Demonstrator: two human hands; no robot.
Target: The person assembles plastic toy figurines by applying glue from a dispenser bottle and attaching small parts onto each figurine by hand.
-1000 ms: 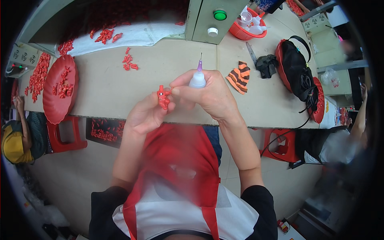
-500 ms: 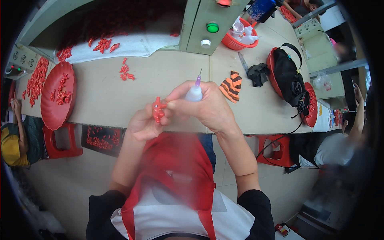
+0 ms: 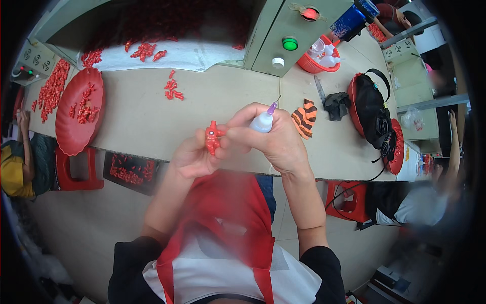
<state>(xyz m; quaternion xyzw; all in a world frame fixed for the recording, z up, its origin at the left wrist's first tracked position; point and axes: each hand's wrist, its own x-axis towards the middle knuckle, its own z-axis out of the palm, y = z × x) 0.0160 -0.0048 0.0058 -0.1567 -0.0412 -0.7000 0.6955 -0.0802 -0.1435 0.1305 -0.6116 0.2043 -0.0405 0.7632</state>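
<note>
A small red plastic figure (image 3: 212, 138) is pinched upright between the thumb and fingers of my left hand (image 3: 194, 156), above the table's near edge. My right hand (image 3: 277, 139) is closed round a white squeeze bottle (image 3: 261, 122) with a purple needle tip, which points up and away from the figure. My right thumb and fingertips meet at the figure's side, so both hands are close together there. Beyond them on the table lie several loose red pieces (image 3: 173, 91). A striped orange and brown cloth piece (image 3: 305, 119) rests right of my right hand.
At left stands a red scalloped tray (image 3: 63, 124) with red pieces, beside a larger pile (image 3: 52, 86). A grey-green machine (image 3: 283, 30) borders the far side. Rightward are a red basket (image 3: 310, 65), a knife (image 3: 319, 89), black cloth (image 3: 337, 105) and a black bag (image 3: 372, 114). Other people sit at both sides.
The view has shifted, so the table and everything on it appear slightly further right and lower. Both hands keep their holds, and the bottle's needle tip now leans more to the right.
</note>
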